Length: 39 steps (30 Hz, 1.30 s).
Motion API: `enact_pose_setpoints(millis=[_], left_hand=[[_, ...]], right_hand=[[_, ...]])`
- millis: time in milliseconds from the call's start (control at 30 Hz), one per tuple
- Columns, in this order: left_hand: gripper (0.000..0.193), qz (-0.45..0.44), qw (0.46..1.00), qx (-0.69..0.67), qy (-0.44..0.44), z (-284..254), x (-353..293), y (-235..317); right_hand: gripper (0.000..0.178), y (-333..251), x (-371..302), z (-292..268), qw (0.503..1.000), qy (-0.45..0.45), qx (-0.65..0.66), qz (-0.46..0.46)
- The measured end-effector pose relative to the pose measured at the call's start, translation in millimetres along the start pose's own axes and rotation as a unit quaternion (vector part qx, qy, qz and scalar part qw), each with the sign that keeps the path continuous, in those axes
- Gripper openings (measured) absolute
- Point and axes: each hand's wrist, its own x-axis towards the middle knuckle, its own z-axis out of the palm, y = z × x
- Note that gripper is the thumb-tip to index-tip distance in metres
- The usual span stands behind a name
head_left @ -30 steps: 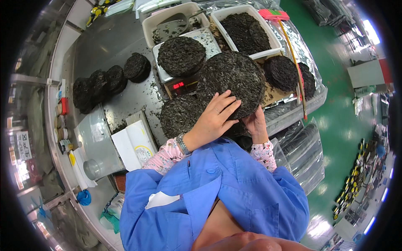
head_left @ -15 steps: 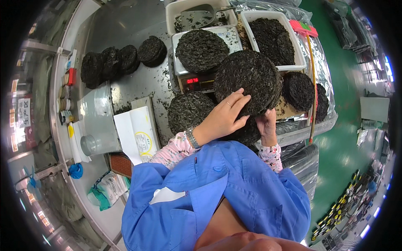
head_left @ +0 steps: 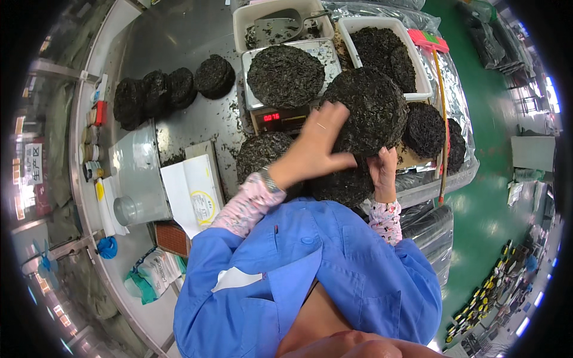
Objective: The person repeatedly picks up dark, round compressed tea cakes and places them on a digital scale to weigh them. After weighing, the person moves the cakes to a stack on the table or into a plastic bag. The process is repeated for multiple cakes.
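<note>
Right of the scale (head_left: 286, 117), my right hand (head_left: 383, 169) grips a disc (head_left: 371, 110) low, likely supporting it; my left hand (head_left: 311, 145) splays, fingers uncurled.

It's at least ten dark round piles (head_left: 373, 113): four toward the tabletop's (head_left: 161, 42) left edge, two by the near edge, two toward the right, one on the single scale (head_left: 331, 56), one at the right hand's fingers (head_left: 390, 159)! Two white tubs (head_left: 421, 94), one scoop (head_left: 277, 30), one pink-headed brush (head_left: 428, 40).
</note>
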Motion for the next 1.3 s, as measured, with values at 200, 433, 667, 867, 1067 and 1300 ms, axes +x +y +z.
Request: enact_pose_setpoints(millis=[200, 433, 667, 867, 1067, 1300], left_hand=[[0.062, 0.090, 0.995, -0.031, -0.008, 12, -3, 6], [0.044, -0.255, 0.910, -0.202, 0.257, -45, 1, -56], [0.056, -0.311, 0.854, -0.287, 0.303, -29, -16, -139], [0.069, -0.329, 0.810, -0.337, 0.349, -27, -8, -156], [0.068, -0.319, 0.783, -0.363, 0.391, -35, 16, -124], [0.049, -0.155, 0.909, -0.263, 0.284, -44, 35, -20]], right_hand=[[0.066, -11, -9, 23, 0.999, 0.036, -0.002, -0.024], [0.055, -6, -4, 12, 0.998, 0.034, 0.030, -0.047], [0.067, -12, -7, 8, 0.998, 0.054, 0.023, -0.028], [0.068, -13, -17, 6, 0.997, 0.062, 0.030, -0.027], [0.067, -13, -24, 2, 0.996, 0.075, 0.048, -0.022], [0.053, -12, -25, 6, 0.997, 0.041, 0.009, -0.069]])
